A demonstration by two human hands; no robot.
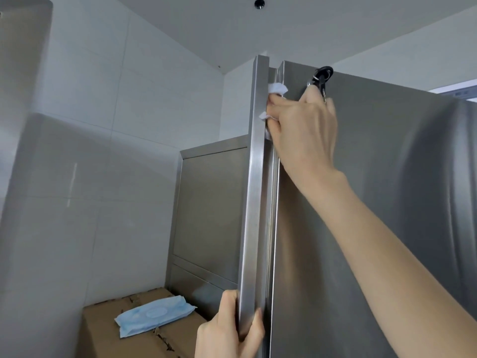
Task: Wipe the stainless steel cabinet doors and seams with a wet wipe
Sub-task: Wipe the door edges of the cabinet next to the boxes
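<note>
A tall stainless steel cabinet fills the right side; its left door (254, 202) stands ajar, edge-on to me, and the right door (374, 177) is closed. My right hand (302, 127) reaches up near the top and holds a crumpled white wet wipe (277, 89) pressed into the seam between the two doors. Low down, my left hand (232, 329) grips the edge of the open door, fingers wrapped round it. A black key with a ring (322, 74) hangs in the right door just above my right hand.
A blue pack of wet wipes (154, 315) lies on a cardboard box (103, 332) at the lower left. Behind it stands a lower steel cabinet (211, 202). White tiled walls (129, 99) close in the corner on the left.
</note>
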